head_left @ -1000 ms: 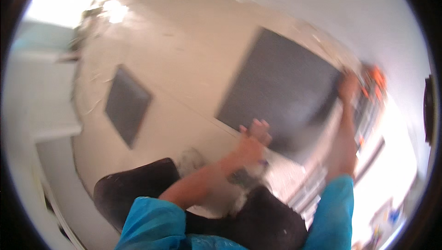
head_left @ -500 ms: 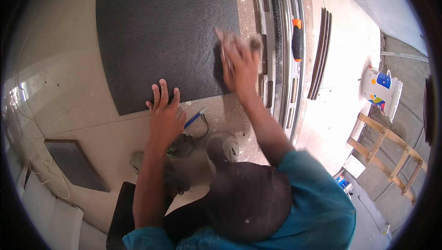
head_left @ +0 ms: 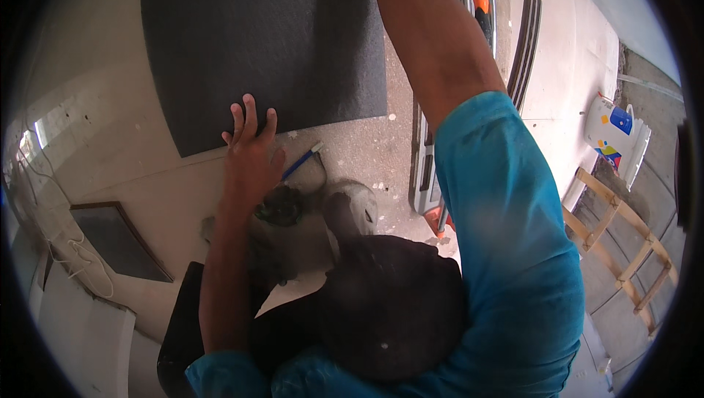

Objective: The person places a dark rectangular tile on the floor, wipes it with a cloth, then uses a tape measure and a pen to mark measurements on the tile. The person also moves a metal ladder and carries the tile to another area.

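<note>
Pale floor borders a white bucket (contents hidden); left fingers splay on dark slab, right's state unseen.

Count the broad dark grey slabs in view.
2: the large slab, with the left hand at its near edge, and the smaller slab at the picture's left. Others may be hidden.

The head view (wide fisheye) looks down at the nearby floor.
</note>
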Tool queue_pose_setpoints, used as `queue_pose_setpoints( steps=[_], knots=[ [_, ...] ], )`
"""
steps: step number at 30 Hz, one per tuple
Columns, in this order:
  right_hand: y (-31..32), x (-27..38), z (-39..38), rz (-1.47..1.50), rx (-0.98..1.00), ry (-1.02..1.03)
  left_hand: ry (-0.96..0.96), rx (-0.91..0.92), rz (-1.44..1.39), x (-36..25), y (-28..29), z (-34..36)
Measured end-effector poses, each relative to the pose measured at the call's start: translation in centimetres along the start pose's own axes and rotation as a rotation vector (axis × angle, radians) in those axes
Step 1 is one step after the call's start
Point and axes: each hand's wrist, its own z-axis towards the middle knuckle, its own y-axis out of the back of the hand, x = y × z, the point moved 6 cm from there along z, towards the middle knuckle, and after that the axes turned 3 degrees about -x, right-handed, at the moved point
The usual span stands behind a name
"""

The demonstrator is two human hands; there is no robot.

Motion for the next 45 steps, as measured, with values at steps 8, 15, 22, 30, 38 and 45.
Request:
queue_pose_setpoints(
  steps=[8,15,22,30,38,45],
  knots=[
    [15.4,6.3,-25.3,-0.013,0.201,-0.011,0.029,-0.027,0.019,0.0,-0.1,-0.9],
    [16.6,6.5,-28.9,-0.042,0.325,-0.183,-0.002,-0.068,0.028,0.3,-0.2,-0.3],
    [18.3,7.7,-30.7,-0.048,0.292,-0.124,-0.007,-0.06,-0.087,1.1,-0.1,-0.9],
    [10.7,5.6,-19.5,-0.161,0.268,-0.14,0.025,-0.041,-0.095,0.5,0.0,-1.3],
    [-2.0,0.4,-0.2,-0.233,0.183,0.01,0.022,-0.054,-0.075,0.3,0.2,-0.8],
    [4.0,3.3,-9.5,-0.038,0.259,-0.153,0.04,-0.076,-0.015,0.8,0.0,-1.2]
  ],
)
